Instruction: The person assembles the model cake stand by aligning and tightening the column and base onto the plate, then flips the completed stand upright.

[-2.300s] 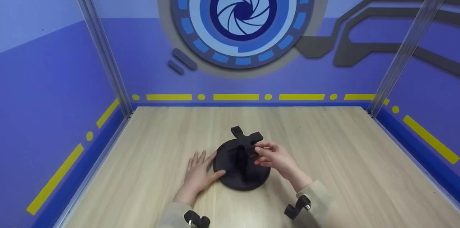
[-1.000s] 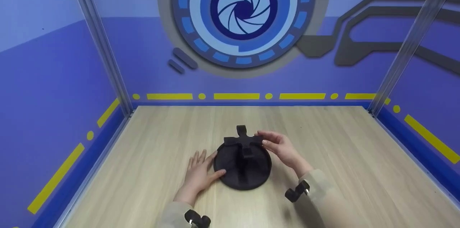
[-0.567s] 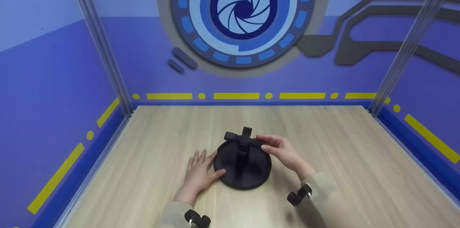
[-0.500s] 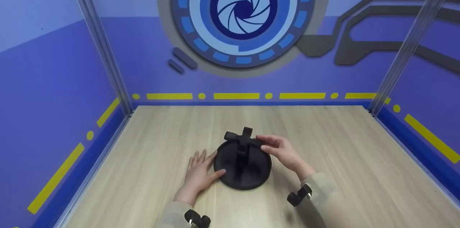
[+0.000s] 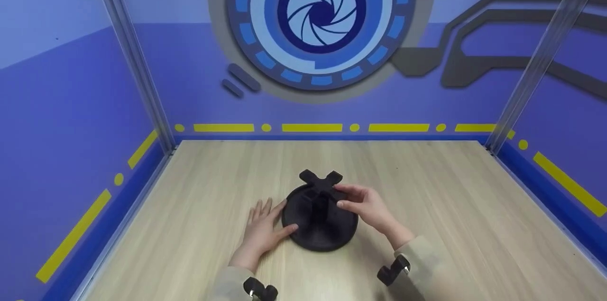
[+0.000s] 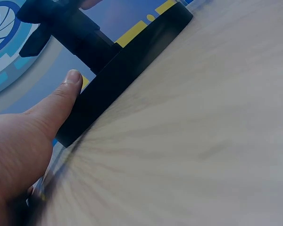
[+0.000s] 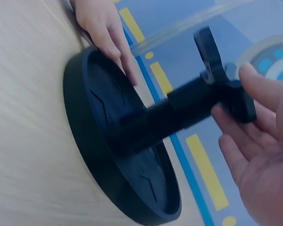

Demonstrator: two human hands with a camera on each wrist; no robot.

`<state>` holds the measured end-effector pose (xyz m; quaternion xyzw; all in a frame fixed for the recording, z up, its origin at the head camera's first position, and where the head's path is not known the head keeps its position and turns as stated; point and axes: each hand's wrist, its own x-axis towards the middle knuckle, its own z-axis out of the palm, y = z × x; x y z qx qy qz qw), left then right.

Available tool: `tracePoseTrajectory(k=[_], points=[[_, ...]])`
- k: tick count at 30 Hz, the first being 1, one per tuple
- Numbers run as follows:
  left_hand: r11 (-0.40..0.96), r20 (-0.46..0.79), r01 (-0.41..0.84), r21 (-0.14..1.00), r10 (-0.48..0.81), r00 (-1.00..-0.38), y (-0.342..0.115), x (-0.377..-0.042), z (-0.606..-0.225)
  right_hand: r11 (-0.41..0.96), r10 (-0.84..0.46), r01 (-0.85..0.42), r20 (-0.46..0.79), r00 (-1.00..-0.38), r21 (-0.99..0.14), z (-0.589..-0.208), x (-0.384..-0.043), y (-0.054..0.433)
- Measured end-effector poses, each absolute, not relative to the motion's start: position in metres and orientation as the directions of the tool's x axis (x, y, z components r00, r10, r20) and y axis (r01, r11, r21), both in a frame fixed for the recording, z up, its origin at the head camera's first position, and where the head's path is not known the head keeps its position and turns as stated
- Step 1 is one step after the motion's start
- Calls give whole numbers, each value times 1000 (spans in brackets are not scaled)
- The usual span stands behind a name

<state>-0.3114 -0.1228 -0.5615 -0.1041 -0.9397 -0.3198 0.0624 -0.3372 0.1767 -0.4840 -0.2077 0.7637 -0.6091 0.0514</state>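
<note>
A black stand with a round, rimmed base (image 5: 303, 234) sits upright on the table. From its middle rises a short post (image 7: 155, 122), topped by a black cross-shaped knob (image 5: 320, 182). My right hand (image 5: 372, 207) has its thumb and fingers at one arm of the knob, pinching it from the right. My left hand (image 5: 261, 233) lies with straight, spread fingers at the base's left side. In the left wrist view the left thumb (image 6: 61, 101) presses along the rim. Part of the knob is hidden behind the right fingers.
A light wood-grain table (image 5: 213, 173) lies under the stand. Blue printed panels (image 5: 189, 78) with yellow dashes wall it at the back and sides, joined by metal corner posts (image 5: 133, 50). Each wrist carries a small black mount (image 5: 393, 270).
The knob has turned clockwise as seen from above since half a second ago, and my right hand has moved slightly toward me with it. The base and my left hand have stayed put.
</note>
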Motion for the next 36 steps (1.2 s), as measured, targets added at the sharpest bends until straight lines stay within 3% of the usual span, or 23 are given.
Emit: tracePoseTrajectory(k=[14,23,31,36], points=[[784,171,226,578,154,-973,-123,-310,-561,221,-249,-305,249,-936,-926,-482,-318,152],[785,171,225,577,153,-973,-123,-310,-561,227,-250,-322,264,-932,-919,-478,-319,154],[790,177,229,569,154,-972,-123,-310,-560,276,-62,-342,339,-939,-898,-462,-334,162],[791,179,230,567,154,-972,-123,-311,-561,301,-113,-319,299,-948,-899,-464,-356,174]])
